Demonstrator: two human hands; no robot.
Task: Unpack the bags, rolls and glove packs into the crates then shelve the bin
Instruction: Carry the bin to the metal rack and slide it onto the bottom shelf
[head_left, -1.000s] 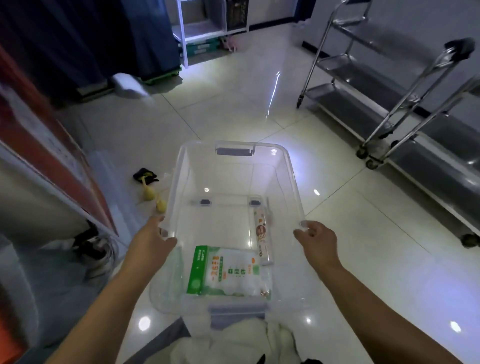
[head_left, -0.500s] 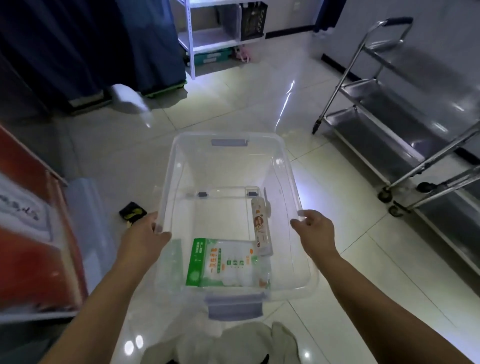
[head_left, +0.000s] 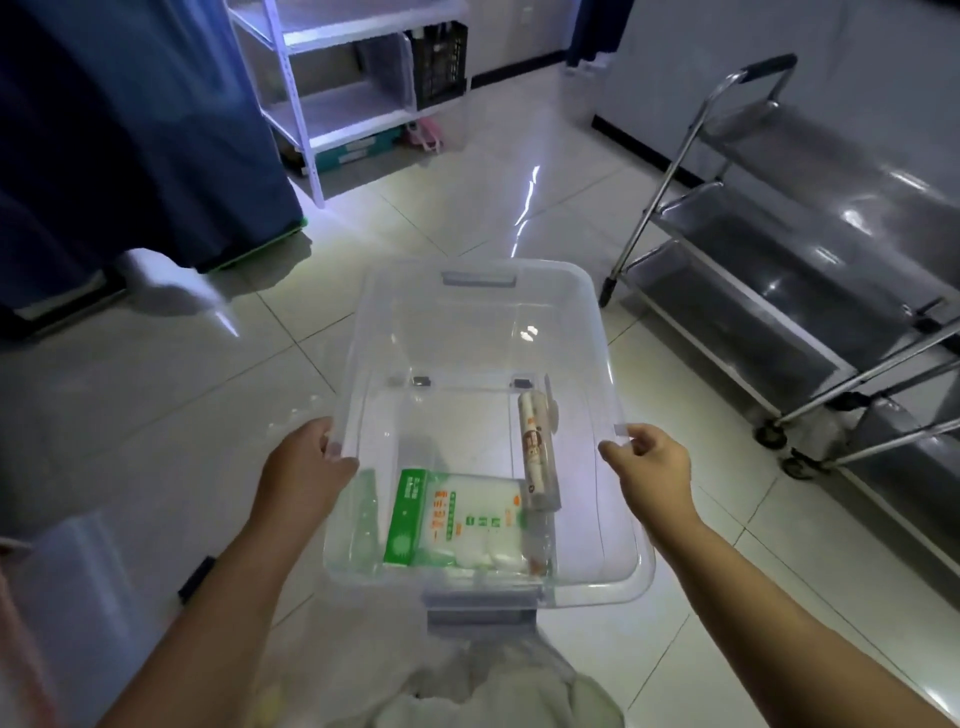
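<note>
Bin (head_left: 483, 332), clear plastic, pointed its long axis away from the person; left hand (head_left: 304, 475) and right hand (head_left: 649, 467) had fingers clenched on its side rims, roll (head_left: 537, 449) lying lengthwise inside.

The scene is dimly lit, with a bluish cast. Streaks of glare are reflected off the glossy floor (head_left: 524, 208) at the far middle. Straight lines are bent near the edges, and the near left corner is blurred.
</note>
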